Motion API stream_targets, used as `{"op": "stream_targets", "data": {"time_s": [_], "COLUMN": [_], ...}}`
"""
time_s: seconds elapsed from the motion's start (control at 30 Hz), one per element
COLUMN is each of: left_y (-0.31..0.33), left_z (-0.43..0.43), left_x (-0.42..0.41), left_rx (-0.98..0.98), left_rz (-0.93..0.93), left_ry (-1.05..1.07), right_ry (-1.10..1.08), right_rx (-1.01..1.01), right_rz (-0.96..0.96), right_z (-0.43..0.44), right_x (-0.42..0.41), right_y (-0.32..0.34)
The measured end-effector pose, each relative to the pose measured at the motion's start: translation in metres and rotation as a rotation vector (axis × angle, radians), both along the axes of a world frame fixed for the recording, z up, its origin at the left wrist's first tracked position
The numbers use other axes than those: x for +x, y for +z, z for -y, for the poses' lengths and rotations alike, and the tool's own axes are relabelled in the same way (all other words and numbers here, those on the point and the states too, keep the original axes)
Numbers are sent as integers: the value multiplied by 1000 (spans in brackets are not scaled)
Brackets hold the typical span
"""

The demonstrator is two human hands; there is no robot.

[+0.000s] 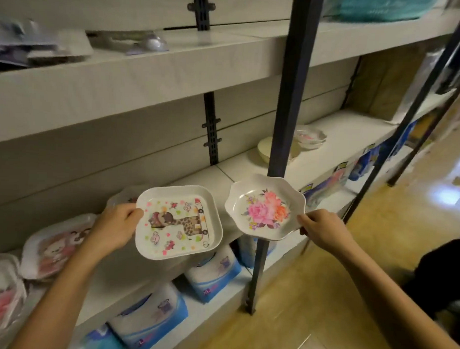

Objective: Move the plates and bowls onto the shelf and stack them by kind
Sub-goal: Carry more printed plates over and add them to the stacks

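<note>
- Square giraffe plate point(179, 226) is held in front of the shelf point(342, 130), its left rim gripped by the left hand point(115, 226).
- Scalloped flower bowl point(265, 208) is pinched at its right rim by the right hand point(319, 229).
- On the shelf sit a cream bowl point(265, 149), stacked flower bowls point(312, 136) and, at the left, cartoon plates point(56, 249).

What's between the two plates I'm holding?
Nothing; just a narrow gap between giraffe plate and flower plate, with bare shelf behind, in the head view.
</note>
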State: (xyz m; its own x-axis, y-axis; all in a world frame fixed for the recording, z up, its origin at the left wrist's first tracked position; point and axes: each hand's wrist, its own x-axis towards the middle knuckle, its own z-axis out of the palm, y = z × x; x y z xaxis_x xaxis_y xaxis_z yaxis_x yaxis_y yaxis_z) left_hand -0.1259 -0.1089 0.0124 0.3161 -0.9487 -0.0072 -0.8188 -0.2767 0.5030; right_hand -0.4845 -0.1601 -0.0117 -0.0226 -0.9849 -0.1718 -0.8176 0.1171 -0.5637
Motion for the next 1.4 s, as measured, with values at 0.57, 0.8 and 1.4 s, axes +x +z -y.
{"op": "stream_targets", "data": {"time_s": [0.57, 0.8, 1.4], "left_y": [-22, -27, -28], "left_z": [59, 108, 283], "left_x": [-252, -310, -346], "left_rx": [-57, -58, -81], "left_rz": [-40, -60, -1], "left_ry": [-126, -150, 59], "right_ry": [-116, -190, 38], "right_rx": [17, 16, 61], "right_rz": [43, 98, 122], "right_z": [42, 87, 332], "right_x": [-236, -286, -314], "right_y": [0, -5, 1]}}
